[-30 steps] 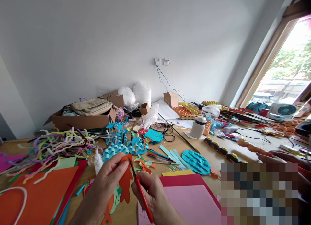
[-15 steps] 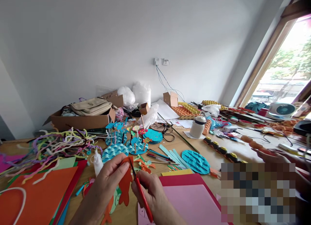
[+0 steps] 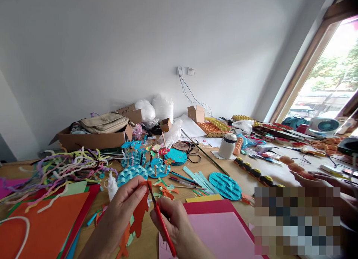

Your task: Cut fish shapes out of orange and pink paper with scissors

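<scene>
My left hand pinches the top of an orange paper fish cutout, which hangs down below the fingers. Red-handled scissors are gripped in my right hand, with their blades pointing up at the top edge of the orange paper beside my left fingertips. Under my left wrist lie another orange cutout and a pale green piece, partly covered. A pink sheet on top of a dark red one lies beneath and right of my right hand. Orange and green scraps are strewn just beyond the scissors.
Coloured paper and a tangle of pipe cleaners lie left. A glue bottle, blue wavy discs with paper fish and pens stand ahead. At right, another person's hand holds an orange egg-carton strip.
The orange fish has swung left and turned in my left fingers. The scissors have shifted slightly against its top edge. My hands stay in nearly the same place.
</scene>
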`<state>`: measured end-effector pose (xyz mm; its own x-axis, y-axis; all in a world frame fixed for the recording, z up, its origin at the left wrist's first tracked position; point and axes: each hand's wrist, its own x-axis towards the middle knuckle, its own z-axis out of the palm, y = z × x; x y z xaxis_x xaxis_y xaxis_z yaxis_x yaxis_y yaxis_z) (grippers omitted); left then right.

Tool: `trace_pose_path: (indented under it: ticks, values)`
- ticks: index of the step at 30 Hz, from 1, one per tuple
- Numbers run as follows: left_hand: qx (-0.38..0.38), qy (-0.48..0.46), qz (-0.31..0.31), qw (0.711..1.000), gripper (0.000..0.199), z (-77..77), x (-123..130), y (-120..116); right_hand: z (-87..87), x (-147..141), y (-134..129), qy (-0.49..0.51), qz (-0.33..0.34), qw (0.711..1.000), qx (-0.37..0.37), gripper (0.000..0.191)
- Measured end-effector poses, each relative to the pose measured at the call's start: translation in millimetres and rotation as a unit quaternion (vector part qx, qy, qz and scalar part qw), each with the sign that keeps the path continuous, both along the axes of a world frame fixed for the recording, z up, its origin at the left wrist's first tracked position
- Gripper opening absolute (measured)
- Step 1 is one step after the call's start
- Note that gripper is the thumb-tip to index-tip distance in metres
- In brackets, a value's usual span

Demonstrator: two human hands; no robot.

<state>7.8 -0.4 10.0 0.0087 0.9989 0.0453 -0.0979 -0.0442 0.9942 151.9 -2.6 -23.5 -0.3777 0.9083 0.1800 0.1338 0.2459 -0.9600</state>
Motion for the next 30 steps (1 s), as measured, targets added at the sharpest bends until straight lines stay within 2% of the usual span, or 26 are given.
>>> trace_pose_path:
  ticks: [10, 17, 22, 30]
  values:
    - [0.053, 0.082, 0.037, 0.995, 0.025, -0.1, 4.1, 1.3, 2.3, -1.7, -0.5, 0.01, 0.009, 0.999, -0.043, 0.026]
    - [0.062, 0.139, 0.049, 0.987, 0.027, 8.5, 7.3, -2.9, 3.5, -1.4, -1.9, 0.023, 0.015, 0.998, -0.06, 0.029]
    - [0.058, 0.149, 0.038, 0.986, 0.027, 8.6, 7.7, -3.7, 2.1, -2.6, -1.0, 0.015, 0.001, 0.999, -0.042, 0.025]
    - [0.059, 0.149, 0.054, 0.986, 0.027, 5.9, 6.8, -1.6, 1.0, -2.1, -0.5, 0.01, -0.006, 1.0, -0.004, 0.029]
